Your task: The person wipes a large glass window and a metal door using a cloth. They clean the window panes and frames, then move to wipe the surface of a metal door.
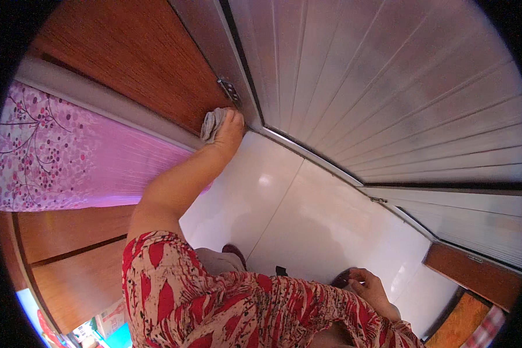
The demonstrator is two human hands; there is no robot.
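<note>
My left hand (231, 129) reaches out to the far left with a crumpled grey cloth (213, 125) gripped in it. The cloth lies against the lower end of a brown wood-grain panel (148, 56), close to the corner by the frame. Just above the hand sits a metal hinge (230, 90). My right hand (367, 288) hangs low by my body with loosely curled fingers and a gap at the thumb; nothing shows clearly in it.
A ribbed, pale folding-type door (374, 87) stands to the right in a metal track (313, 152). Pink patterned fabric (69, 152) hangs at left above wooden drawer fronts (78, 261). Glossy floor tiles (287, 200) lie between. A brown wooden piece (470, 272) is at lower right.
</note>
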